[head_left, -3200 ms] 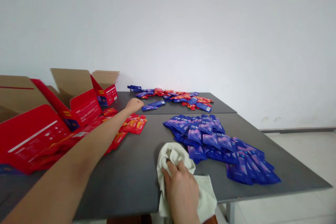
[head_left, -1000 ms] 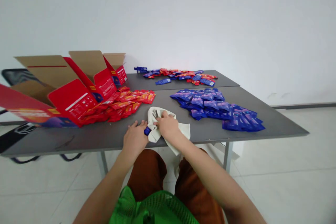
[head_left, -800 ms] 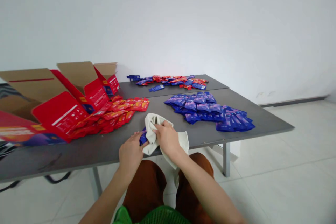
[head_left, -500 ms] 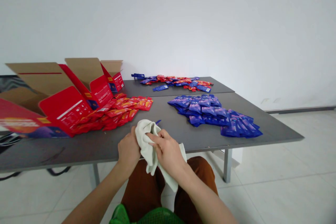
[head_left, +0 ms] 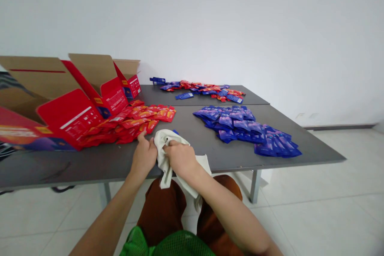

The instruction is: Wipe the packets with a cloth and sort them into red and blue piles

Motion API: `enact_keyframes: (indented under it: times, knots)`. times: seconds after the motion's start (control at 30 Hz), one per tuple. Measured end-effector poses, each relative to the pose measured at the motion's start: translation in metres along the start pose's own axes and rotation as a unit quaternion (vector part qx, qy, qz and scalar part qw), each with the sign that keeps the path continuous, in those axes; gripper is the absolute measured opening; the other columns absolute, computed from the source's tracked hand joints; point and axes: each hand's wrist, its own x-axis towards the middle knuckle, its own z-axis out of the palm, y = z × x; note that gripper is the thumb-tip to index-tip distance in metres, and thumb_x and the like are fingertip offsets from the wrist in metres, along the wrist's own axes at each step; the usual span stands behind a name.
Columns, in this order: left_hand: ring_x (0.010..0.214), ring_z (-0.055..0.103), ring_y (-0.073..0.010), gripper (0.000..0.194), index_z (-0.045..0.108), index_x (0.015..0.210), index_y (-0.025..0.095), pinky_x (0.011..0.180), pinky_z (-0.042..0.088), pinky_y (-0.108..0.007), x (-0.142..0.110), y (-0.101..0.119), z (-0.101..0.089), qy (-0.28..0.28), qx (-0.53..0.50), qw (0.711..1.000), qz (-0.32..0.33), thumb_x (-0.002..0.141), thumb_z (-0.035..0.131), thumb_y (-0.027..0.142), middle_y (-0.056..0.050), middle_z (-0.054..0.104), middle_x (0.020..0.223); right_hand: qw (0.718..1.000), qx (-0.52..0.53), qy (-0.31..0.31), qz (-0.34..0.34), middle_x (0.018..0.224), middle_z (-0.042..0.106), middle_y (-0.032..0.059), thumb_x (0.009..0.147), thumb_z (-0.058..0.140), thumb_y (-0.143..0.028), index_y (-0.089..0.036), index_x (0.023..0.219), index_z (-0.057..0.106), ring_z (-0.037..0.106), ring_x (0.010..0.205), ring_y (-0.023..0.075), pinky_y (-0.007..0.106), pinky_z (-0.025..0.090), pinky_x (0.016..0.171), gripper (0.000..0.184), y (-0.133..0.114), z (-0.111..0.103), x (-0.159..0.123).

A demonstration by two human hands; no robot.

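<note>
A cream cloth [head_left: 164, 138] lies bunched at the near edge of the dark grey table [head_left: 210, 144], one end hanging over the edge. My right hand [head_left: 180, 160] is closed on the cloth and presses it against something in my left hand [head_left: 144, 156]. A small corner of a blue sachet [head_left: 175, 131] pokes out behind the cloth. My left hand's fingers curl at the cloth's left side, holding that sachet under the cloth; most of the sachet is hidden.
A heap of red sachets [head_left: 135, 122] lies left of centre, a heap of blue sachets [head_left: 246, 128] to the right, and a mixed red and blue pile [head_left: 204, 90] at the far end. Open red cardboard boxes [head_left: 75, 108] stand on the left.
My left hand fetched a blue sachet from the far side to the near edge. Both hands now work cloth and sachet together; over the last half second they shifted slightly forward onto the table.
</note>
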Motion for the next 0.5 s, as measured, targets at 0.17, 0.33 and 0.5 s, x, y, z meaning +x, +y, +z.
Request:
enact_keyframes:
  times: [0.17, 0.33, 0.5]
  knots:
    - [0.1, 0.065, -0.0327, 0.059, 0.025, 0.142, 0.004, 0.081, 0.048, -0.04, -0.006, 0.015, -0.007, -0.096, 0.107, 0.989, 0.044, 0.092, 0.032, 0.035, -0.024, 0.068, 0.104, 0.999, 0.014, -0.004, 0.041, 0.103, 0.064, 0.003, 0.095, 0.043, -0.033, -0.034, 0.11, 0.065, 0.064, 0.082, 0.0195, 0.029, 0.049, 0.067, 0.027, 0.007, 0.0, 0.007]
    - [0.082, 0.068, -0.0349, 0.049, 0.036, 0.134, 0.009, 0.069, 0.048, -0.042, -0.011, 0.024, -0.003, -0.07, 0.152, 0.986, -0.005, 0.09, 0.034, 0.031, -0.019, 0.069, 0.084, 0.998, -0.012, 0.026, 0.059, 0.099, 0.065, 0.0051, 0.094, 0.041, -0.02, -0.027, 0.11, 0.065, 0.064, 0.077, 0.0189, 0.027, 0.05, 0.064, 0.03, -0.006, 0.0, 0.001]
    - [0.056, 0.06, -0.0194, 0.039, 0.05, 0.121, 0.014, 0.053, 0.046, -0.03, -0.002, 0.0, -0.008, 0.034, -0.113, 0.993, -0.017, 0.089, 0.037, 0.033, -0.005, 0.062, 0.072, 0.995, -0.006, 0.02, 0.096, 0.097, 0.063, 0.0055, 0.093, 0.043, -0.018, -0.028, 0.108, 0.065, 0.065, 0.079, 0.0184, 0.028, 0.05, 0.064, 0.029, 0.002, -0.002, -0.007]
